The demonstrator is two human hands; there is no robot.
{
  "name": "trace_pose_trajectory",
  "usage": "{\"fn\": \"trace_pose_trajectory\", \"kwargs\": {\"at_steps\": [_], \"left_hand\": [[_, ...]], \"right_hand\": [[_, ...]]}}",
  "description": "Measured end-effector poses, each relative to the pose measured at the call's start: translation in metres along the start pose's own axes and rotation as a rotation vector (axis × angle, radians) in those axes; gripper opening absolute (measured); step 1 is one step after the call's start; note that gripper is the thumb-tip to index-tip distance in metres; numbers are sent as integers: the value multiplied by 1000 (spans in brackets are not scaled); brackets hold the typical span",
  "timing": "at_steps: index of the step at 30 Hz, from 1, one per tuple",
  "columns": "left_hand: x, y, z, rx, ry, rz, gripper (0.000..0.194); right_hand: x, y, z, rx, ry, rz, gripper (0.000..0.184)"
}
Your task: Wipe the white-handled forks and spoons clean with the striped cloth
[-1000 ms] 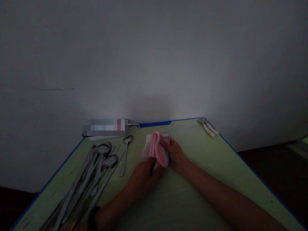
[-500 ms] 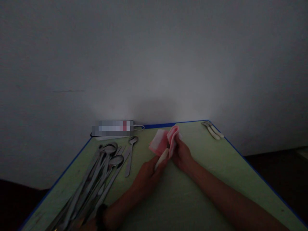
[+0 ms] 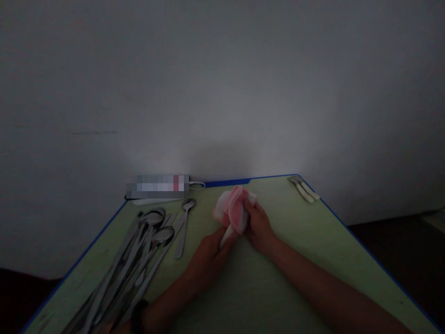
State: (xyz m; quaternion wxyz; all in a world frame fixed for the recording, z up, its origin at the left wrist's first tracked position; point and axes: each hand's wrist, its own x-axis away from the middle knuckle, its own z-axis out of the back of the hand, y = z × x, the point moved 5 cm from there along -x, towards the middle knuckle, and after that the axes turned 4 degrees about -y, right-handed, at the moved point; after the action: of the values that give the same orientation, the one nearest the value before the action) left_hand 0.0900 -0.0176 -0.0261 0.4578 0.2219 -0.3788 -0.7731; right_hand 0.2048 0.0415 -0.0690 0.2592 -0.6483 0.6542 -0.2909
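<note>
My left hand (image 3: pixel 210 253) is closed around a pale, cream-coloured handle (image 3: pixel 226 235) of a utensil. The utensil's far end is hidden inside a pink and white cloth (image 3: pixel 238 208), so its kind does not show. Gripping that cloth from the right, my right hand (image 3: pixel 259 225) has its thumb on top and folds the fabric over the utensil. Both hands are close together above the middle of the table. To the left of my left hand lies a single metal spoon (image 3: pixel 183 232).
A heap of metal spoons and other long cutlery (image 3: pixel 139 260) covers the left of the green table (image 3: pixel 295 260). Two pale-handled utensils (image 3: pixel 304 189) lie at the far right corner. A blurred-out box-like object (image 3: pixel 158 186) with a white cable stands at the back left, against the wall (image 3: pixel 222 93).
My right hand has brought the cloth down around the utensil's end, and the cloth is now bunched and wrapped more closely. The view has shifted slightly.
</note>
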Motion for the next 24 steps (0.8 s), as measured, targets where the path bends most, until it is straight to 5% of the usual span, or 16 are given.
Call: {"fn": "trace_pose_trajectory", "kwargs": {"at_steps": [3, 9, 12, 24], "left_hand": [[-1, -2, -2, -63, -22, 33, 37], [-2, -3, 2, -60, 32, 36, 40], [-1, -4, 1, -87, 33, 31, 40], [3, -12, -13, -327, -65, 6, 35]], "right_hand": [[1, -4, 1, -51, 79, 47, 24], [1, -6, -11, -250, -190, -219, 25], [-1, -2, -8, -209, -193, -269, 17], [5, -9, -4, 202, -211, -78, 28]]}}
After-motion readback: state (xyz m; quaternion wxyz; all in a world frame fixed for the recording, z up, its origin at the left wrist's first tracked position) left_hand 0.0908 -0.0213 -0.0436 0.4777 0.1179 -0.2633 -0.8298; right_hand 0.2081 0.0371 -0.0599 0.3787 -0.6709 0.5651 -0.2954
